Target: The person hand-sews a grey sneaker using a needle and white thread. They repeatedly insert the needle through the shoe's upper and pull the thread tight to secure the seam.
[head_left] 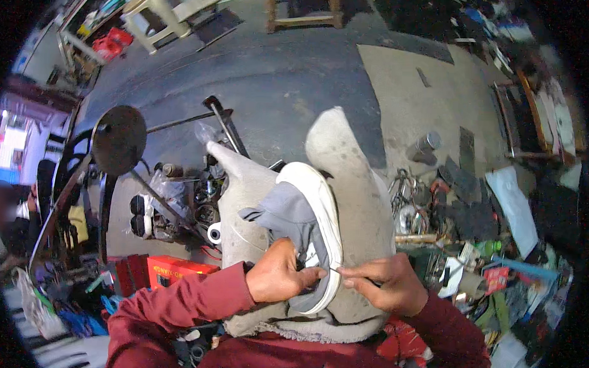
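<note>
A shoe with a grey fabric upper (287,210) and a white sole (331,224) lies over my lap, its sole edge facing right. Under it spreads a stained beige cloth (364,232). My left hand (278,274) grips the near part of the shoe, thumb pressed at its inner edge and some fingers hidden behind the upper. At the sole's right rim, my right hand (388,284) pinches a thin dark needle-like thing (333,270) between thumb and forefinger. Its tip meets the sole edge near my left thumb; its exact kind is too small to make out.
A stand with a round dark plate (119,140) rises at the left, near a red box (178,269). Loose wires (407,194) and a metal can (424,148) lie right of the cloth. Tools and scraps crowd the near right. Another person (8,219) is at the far left.
</note>
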A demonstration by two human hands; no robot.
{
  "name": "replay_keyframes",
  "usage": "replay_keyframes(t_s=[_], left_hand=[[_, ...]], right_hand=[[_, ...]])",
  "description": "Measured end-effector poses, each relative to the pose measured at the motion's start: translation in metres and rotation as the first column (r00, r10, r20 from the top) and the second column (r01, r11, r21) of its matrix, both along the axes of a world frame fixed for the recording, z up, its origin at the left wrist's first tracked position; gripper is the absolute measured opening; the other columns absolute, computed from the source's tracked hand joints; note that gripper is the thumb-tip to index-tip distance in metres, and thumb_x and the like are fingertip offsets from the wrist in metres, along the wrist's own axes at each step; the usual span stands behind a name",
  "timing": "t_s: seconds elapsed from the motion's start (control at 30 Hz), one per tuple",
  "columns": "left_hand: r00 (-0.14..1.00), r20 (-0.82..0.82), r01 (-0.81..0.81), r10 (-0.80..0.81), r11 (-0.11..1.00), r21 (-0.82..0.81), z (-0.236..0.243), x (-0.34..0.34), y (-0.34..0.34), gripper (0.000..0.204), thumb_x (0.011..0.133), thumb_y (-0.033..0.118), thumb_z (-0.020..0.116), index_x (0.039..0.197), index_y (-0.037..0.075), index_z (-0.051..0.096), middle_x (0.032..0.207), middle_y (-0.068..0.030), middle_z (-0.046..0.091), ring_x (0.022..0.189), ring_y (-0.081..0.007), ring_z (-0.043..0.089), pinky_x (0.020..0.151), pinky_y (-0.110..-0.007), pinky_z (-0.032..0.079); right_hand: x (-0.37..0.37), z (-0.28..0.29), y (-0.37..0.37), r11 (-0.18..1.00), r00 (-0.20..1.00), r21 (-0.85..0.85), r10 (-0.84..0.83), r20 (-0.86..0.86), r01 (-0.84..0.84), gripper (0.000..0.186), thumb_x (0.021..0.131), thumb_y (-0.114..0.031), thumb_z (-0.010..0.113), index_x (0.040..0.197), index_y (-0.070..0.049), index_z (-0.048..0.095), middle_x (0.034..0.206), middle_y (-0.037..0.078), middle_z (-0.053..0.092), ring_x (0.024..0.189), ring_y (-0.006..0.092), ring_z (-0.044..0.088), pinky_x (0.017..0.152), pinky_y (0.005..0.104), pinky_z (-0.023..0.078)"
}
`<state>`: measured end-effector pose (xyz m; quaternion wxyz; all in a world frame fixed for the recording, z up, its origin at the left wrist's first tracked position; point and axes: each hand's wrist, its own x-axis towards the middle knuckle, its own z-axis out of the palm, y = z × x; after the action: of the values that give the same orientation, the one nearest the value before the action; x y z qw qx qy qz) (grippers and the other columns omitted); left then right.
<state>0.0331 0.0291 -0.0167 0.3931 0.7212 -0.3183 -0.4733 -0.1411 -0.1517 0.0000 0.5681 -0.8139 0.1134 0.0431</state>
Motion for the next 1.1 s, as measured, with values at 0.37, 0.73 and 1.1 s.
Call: replay_keyframes(t_s=[0.37, 0.73, 1.1], left_hand=[[0.987, -0.127, 0.100, -0.102, 0.995, -0.028, 0.023, 0.021, -0.008, 0.025, 0.082, 0.017, 0.081, 0.080, -0.003, 0.066, 0.065, -0.0047, 0.060, 0.060, -0.0110, 0.053, 0.054, -0.033, 0.044], [0.948, -0.142, 0.270, -0.284, 0.957, -0.110, 0.058, 0.078, 0.007, 0.027, 0.103, 0.016, 0.058, 0.120, -0.005, 0.064, 0.104, -0.0051, 0.067, 0.098, -0.0117, 0.059, 0.088, -0.028, 0.047], [0.403, 0.897, 0.465, -0.184, 0.885, -0.027, 0.058, 0.077, 0.030, 0.017, 0.070, 0.010, 0.078, 0.086, 0.012, 0.072, 0.082, -0.0075, 0.059, 0.082, -0.0320, 0.057, 0.071, -0.044, 0.042]], right_hand=[[0.008, 0.010, 0.004, 0.999, 0.998, -0.038, -0.037, -0.044, 0.035, 0.013, 0.088, -0.014, 0.077, 0.096, -0.004, 0.074, 0.080, 0.013, 0.074, 0.070, 0.0270, 0.074, 0.063, 0.0349, 0.055], [-0.014, 0.000, 0.014, 0.986, 0.978, 0.035, -0.167, 0.125, 0.164, 0.011, 0.090, -0.013, 0.073, 0.094, -0.003, 0.073, 0.080, 0.017, 0.073, 0.067, 0.0276, 0.072, 0.060, 0.0358, 0.051], [-0.013, -0.007, 0.017, 0.979, 0.976, 0.089, -0.194, 0.099, 0.185, 0.016, 0.090, -0.015, 0.076, 0.098, -0.001, 0.072, 0.083, 0.013, 0.075, 0.070, 0.0185, 0.073, 0.064, 0.0312, 0.055]])
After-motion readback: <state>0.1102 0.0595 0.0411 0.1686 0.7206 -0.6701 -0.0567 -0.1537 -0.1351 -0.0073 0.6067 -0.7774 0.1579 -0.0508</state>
